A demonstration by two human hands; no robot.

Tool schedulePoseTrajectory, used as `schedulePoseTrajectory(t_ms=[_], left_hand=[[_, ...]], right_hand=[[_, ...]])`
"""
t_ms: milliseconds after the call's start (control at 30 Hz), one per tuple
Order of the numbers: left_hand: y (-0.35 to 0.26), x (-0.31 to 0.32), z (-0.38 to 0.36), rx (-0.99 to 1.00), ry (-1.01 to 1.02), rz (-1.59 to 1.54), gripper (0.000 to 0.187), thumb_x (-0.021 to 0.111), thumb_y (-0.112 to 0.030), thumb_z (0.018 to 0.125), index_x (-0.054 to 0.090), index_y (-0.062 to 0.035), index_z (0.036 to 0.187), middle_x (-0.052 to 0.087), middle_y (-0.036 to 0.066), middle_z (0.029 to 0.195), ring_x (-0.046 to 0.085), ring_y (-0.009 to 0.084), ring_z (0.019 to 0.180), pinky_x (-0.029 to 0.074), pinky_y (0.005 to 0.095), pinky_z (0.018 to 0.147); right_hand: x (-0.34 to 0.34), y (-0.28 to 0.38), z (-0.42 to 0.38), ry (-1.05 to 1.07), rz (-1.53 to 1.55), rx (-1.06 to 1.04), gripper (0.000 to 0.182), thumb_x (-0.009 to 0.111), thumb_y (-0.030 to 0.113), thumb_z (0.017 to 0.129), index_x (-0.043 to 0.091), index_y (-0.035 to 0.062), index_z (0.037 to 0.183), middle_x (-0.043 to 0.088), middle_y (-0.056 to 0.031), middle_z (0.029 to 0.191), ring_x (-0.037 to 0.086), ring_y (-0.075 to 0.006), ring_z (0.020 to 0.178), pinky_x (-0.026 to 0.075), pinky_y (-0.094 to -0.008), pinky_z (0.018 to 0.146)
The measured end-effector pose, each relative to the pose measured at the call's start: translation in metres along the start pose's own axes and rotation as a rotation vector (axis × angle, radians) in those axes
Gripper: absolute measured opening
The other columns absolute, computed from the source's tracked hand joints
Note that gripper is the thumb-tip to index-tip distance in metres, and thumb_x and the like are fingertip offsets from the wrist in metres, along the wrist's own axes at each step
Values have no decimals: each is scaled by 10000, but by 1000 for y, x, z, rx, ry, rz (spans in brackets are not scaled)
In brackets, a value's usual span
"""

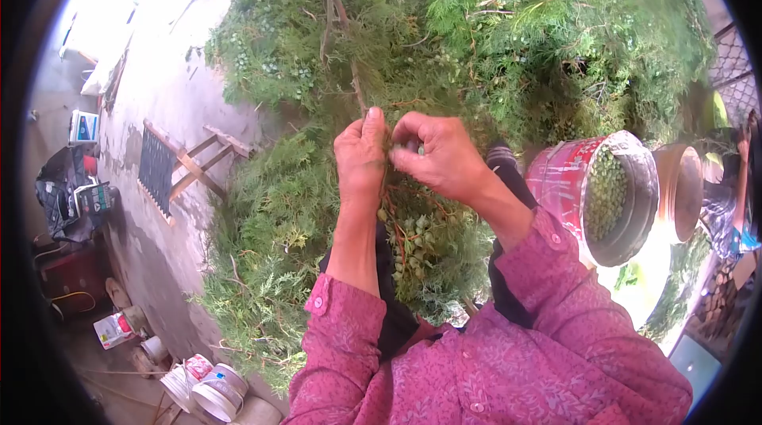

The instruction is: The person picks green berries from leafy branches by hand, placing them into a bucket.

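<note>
A leafy evergreen branch with a brown woody stem (357, 80) rises from my left hand (361, 157), whose fingers are wrapped round it with the thumb on top. Close beside it on the right, my right hand (441, 153) is closed, thumb and fingers curled together; what lies between them is too small to name. Below my hands, between my legs, hang clusters of green cones (413, 254) on more foliage. Large heaps of green branches (548, 36) surround both hands. To the right, a red bucket (563, 179) lies tilted, with many green cones (605, 195) inside.
A small folding stool (186, 163) stands on the concrete floor at the left. Another container (679, 191) is next to the red bucket. White buckets (216, 393) sit at the lower left, and a black bag (67, 191) is at the far left.
</note>
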State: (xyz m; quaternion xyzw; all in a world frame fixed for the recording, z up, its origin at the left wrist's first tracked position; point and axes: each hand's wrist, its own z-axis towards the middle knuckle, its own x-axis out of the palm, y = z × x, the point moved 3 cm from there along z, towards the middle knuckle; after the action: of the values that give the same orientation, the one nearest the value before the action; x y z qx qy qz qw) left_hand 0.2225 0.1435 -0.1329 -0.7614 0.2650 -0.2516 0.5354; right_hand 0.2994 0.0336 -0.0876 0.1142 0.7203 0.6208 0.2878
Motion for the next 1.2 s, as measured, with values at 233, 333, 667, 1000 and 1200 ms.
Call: schedulePoseTrajectory(t_ms=[233,333,667,1000,1200], left_hand=[[-16,12,-9,-136,96,-237,253,620,-276,848,596,-33,780,544,-27,654,458,34,543,368,195,479],[-11,3,-6,-113,90,-185,248,616,-275,850,590,-50,747,522,-40,616,434,32,503,351,195,455],[-2,-26,6,-109,-285,-201,333,552,-359,874,588,-48,761,520,21,629,436,100,505,373,248,465],[4,-41,18,-101,-499,-545,229,589,-269,860,533,-48,883,558,38,793,540,147,678,465,309,598],[-4,-32,11,-25,-445,-698,153,601,-149,849,519,-42,922,570,46,791,549,154,674,460,302,565]], right_hand=[[-13,-13,5,4,202,57,180,608,179,814,573,12,758,545,-42,568,519,-135,517,418,-278,471],[-33,-23,9,238,1261,266,154,568,163,847,582,9,852,580,-29,656,527,-126,549,412,-210,440],[-15,4,-1,312,1025,148,127,608,91,801,543,53,903,582,-12,754,541,-79,632,395,-200,429],[39,23,-25,-4,-469,-353,355,750,145,602,498,74,841,523,-105,729,554,-315,656,440,-389,545],[41,2,-7,-168,-584,-193,372,746,155,603,484,79,855,525,-101,742,558,-307,655,441,-392,541]])
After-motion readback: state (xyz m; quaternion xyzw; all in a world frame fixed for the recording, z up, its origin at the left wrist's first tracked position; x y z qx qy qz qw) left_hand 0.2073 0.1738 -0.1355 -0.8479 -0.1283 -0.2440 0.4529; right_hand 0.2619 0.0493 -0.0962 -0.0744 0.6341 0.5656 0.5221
